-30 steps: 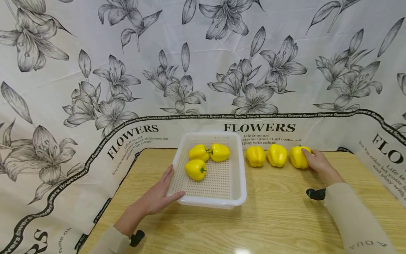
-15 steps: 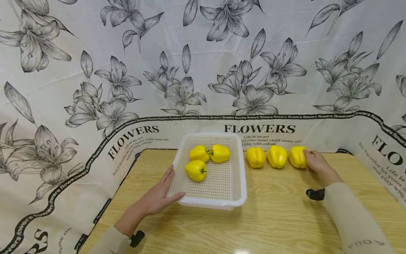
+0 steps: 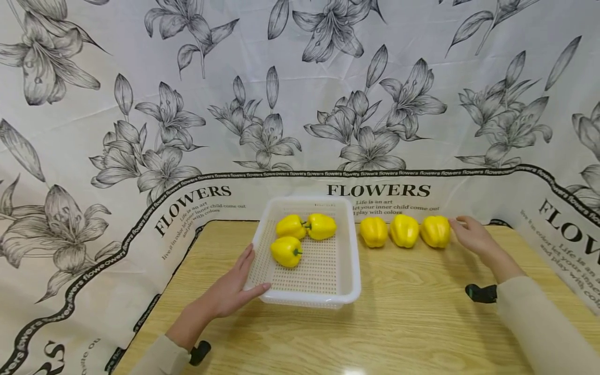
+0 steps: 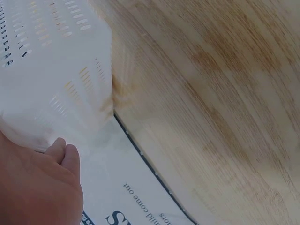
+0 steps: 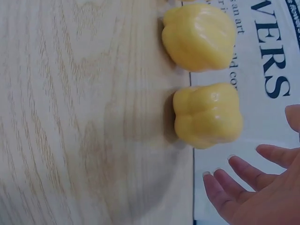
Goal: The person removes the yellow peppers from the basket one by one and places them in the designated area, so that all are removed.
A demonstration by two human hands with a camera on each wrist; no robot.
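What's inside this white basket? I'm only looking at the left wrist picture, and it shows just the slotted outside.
Observer: Three yellow peppers, as the head view shows.
Visitor: Anything next to the basket?
Observer: Yes, three more peppers in a row, to its right.
Visitor: Is anyone holding one of those?
Observer: No. In the right wrist view, the right hand is apart from the nearest pepper.

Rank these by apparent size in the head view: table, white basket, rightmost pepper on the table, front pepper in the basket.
Largest to smallest:
1. Table
2. White basket
3. Rightmost pepper and front pepper: these look about alike, so I leave them unranked.
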